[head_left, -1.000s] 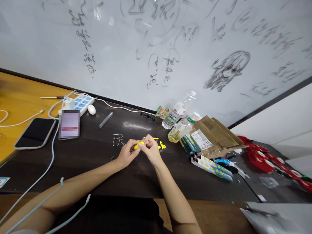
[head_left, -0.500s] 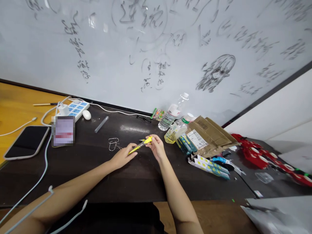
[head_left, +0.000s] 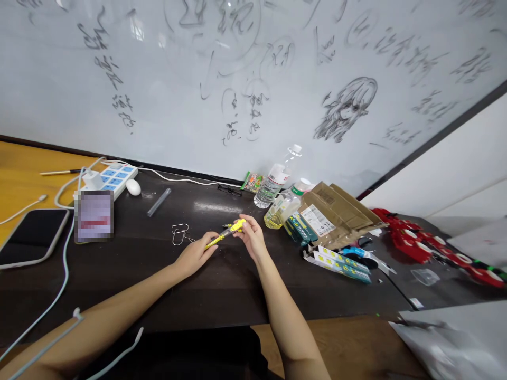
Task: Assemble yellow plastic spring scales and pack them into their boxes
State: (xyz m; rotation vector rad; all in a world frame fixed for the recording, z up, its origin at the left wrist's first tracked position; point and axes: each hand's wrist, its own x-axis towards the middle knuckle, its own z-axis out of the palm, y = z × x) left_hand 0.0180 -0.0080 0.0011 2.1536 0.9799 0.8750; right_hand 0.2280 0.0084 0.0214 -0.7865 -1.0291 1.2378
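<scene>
A slim yellow pen-like tool [head_left: 225, 234] with a clear middle section is held slantwise above the dark table; its exact kind I cannot make out. My left hand [head_left: 195, 254] is closed around its lower end. At the upper, thicker yellow end, my right hand [head_left: 252, 236] pinches it between thumb and fingers. Just behind the tool lies another small yellow-and-black piece [head_left: 227, 228], partly hidden by my right hand. Left of my hands a bent wire piece [head_left: 181, 235] rests on the table.
Right of my hands stand a water bottle [head_left: 272, 186] and a bottle of yellow liquid [head_left: 282, 210], beside a cardboard parcel [head_left: 336, 214] and a teal-and-white box [head_left: 338, 265]. At left are a phone [head_left: 34, 235], a power strip [head_left: 119, 177], a white mouse [head_left: 133, 187] and cables. A whiteboard [head_left: 178, 121] rises behind.
The tool has turned slightly in my hands, and its clear section now looks narrower. Both hands keep their hold. The whole view has shifted a little.
</scene>
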